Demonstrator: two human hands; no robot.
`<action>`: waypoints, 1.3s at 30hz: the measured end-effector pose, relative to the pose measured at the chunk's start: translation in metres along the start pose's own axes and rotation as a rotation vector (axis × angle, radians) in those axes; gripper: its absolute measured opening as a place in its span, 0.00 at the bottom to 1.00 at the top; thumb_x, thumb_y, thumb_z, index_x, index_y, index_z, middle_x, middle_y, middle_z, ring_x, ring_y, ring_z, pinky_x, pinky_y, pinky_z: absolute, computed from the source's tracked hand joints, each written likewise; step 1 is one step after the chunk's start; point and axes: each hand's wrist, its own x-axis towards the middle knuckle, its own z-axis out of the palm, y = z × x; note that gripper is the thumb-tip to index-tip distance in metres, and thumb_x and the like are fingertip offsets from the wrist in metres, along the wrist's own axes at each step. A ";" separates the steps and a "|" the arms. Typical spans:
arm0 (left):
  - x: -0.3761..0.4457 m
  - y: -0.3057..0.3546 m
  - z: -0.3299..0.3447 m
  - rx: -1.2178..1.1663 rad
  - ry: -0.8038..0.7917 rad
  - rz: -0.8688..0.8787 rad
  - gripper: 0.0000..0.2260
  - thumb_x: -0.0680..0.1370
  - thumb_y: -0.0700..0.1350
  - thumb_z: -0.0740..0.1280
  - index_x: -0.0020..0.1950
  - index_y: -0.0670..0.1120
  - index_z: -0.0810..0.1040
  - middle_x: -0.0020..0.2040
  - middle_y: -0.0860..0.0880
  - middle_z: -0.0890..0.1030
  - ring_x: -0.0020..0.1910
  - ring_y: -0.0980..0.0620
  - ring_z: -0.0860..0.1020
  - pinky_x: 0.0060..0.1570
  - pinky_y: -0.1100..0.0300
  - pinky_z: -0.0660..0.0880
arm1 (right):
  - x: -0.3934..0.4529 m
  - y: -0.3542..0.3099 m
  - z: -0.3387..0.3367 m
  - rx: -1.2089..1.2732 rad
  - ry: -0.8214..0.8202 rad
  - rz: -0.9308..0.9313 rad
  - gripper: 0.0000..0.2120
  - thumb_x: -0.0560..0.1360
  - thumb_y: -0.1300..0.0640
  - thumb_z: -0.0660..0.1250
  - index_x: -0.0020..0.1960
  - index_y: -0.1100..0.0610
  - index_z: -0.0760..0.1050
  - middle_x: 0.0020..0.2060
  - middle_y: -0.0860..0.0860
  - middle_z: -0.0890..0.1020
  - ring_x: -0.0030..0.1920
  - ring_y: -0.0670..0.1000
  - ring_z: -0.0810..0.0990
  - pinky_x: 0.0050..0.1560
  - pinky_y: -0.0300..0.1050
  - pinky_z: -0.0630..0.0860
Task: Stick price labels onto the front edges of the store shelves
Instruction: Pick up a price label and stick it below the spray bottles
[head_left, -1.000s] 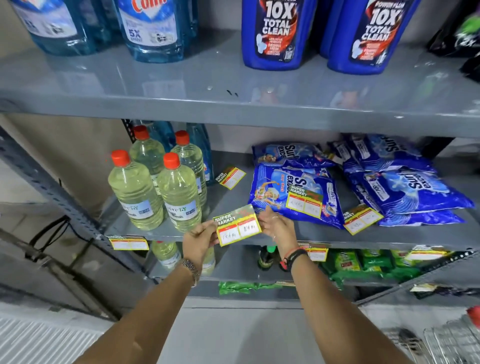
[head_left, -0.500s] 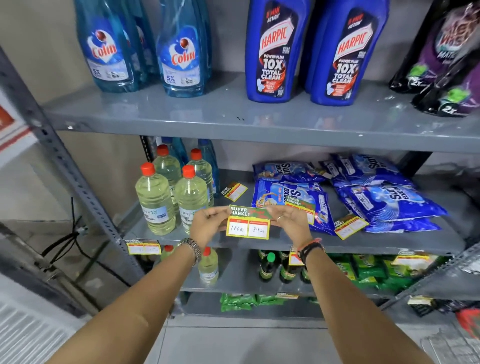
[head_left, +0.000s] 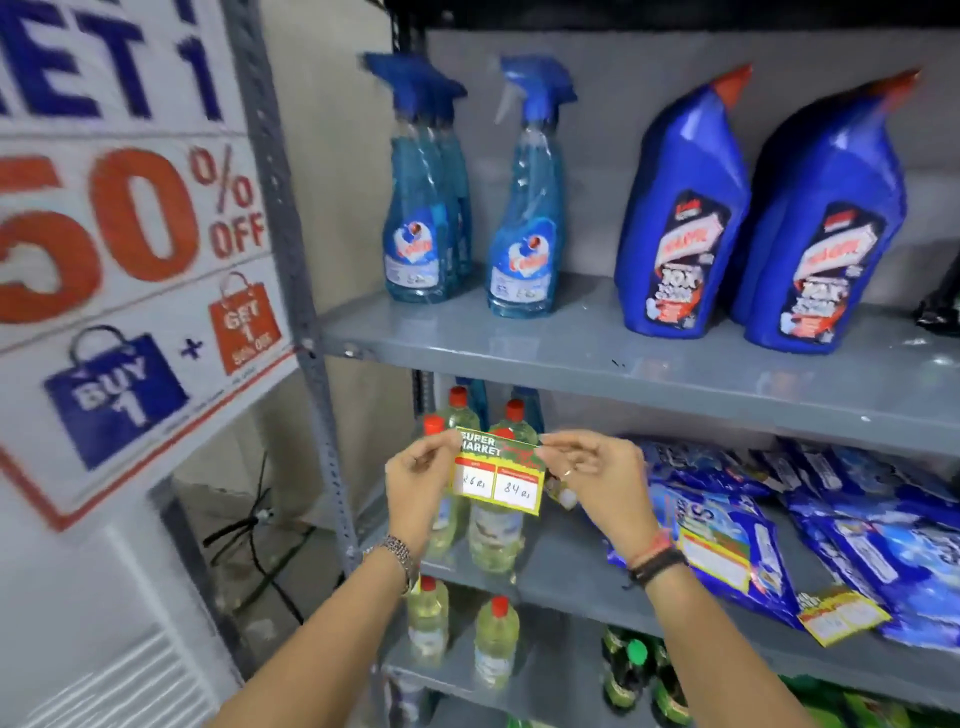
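A green and yellow price label (head_left: 497, 475) with two white price boxes hangs in the air in front of the shelves. My left hand (head_left: 418, 480) pinches its upper left corner and my right hand (head_left: 602, 480) pinches its upper right corner. The label sits just below the front edge of the upper grey shelf (head_left: 623, 387), apart from it. That shelf carries blue spray bottles (head_left: 527, 208) and blue cleaner bottles (head_left: 680, 213). Another price label (head_left: 841, 618) lies on the middle shelf (head_left: 566, 577) at the right.
A large 50% off poster (head_left: 130, 270) fills the left side beside the grey shelf upright (head_left: 291, 249). Yellow bottles with red caps (head_left: 493, 525) stand behind the label. Blue detergent bags (head_left: 857, 530) lie on the middle shelf. Green bottles (head_left: 631, 670) stand lower down.
Both hands have lifted the label from the middle shelf's front edge up toward the upper shelf. The view has swung up and left, bringing the poster into sight.
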 end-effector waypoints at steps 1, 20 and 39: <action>0.007 0.010 -0.007 -0.032 0.043 0.039 0.03 0.74 0.41 0.70 0.45 0.43 0.83 0.41 0.49 0.84 0.41 0.58 0.81 0.43 0.67 0.78 | 0.007 -0.013 0.014 -0.003 0.001 -0.051 0.08 0.68 0.62 0.74 0.39 0.50 0.83 0.30 0.40 0.83 0.31 0.38 0.79 0.35 0.28 0.74; 0.095 0.061 -0.033 0.039 0.136 0.176 0.07 0.70 0.48 0.73 0.45 0.47 0.83 0.40 0.51 0.84 0.38 0.60 0.81 0.36 0.73 0.75 | 0.077 -0.069 0.083 -0.205 0.094 -0.247 0.04 0.71 0.63 0.69 0.42 0.55 0.76 0.32 0.45 0.77 0.31 0.37 0.76 0.34 0.31 0.75; 0.093 0.072 -0.040 0.339 0.173 0.300 0.12 0.66 0.54 0.75 0.41 0.47 0.82 0.39 0.53 0.82 0.39 0.57 0.79 0.40 0.67 0.73 | 0.072 -0.071 0.090 -0.507 0.095 -0.310 0.05 0.71 0.61 0.67 0.44 0.56 0.70 0.36 0.49 0.76 0.37 0.49 0.74 0.40 0.51 0.77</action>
